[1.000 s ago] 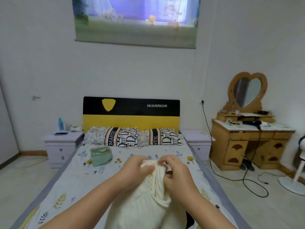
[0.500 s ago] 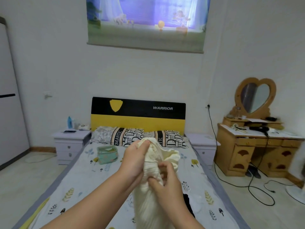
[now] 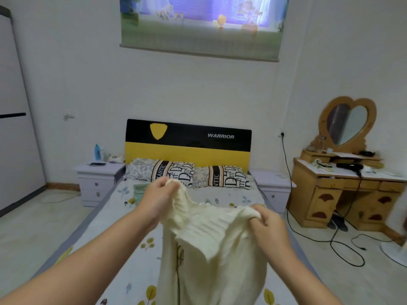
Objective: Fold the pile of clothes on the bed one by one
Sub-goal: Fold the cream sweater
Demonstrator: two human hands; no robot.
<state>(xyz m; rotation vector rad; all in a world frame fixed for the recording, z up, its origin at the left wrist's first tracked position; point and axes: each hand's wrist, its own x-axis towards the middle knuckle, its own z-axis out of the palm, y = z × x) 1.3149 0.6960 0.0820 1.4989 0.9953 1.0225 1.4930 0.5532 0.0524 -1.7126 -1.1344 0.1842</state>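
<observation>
A bed (image 3: 132, 267) with a leaf-print sheet and a black-and-yellow headboard (image 3: 188, 143) lettered "WARRIOR" fills the middle of a bedroom, a landscape wall hanging (image 3: 201, 25) above it. To its right stands a wooden dressing worktop (image 3: 348, 194) with a heart-shaped mirror (image 3: 348, 123); pale nightstands (image 3: 99, 183) flank the bed on both sides. A cream ribbed knit garment (image 3: 211, 256) is held up in the air over the foot of the bed, its body hanging down out of the frame's lower edge. Two patterned pillows (image 3: 191, 176) lie against the headboard. The left hand (image 3: 157, 200) is raised higher, its fingers pinching one end of the garment's top edge; the right hand (image 3: 269, 227), lower and apart from it, has its fingers curled round the other end, the top edge stretched between them. A green item (image 3: 138, 191) on the sheet shows partly behind the left hand.
</observation>
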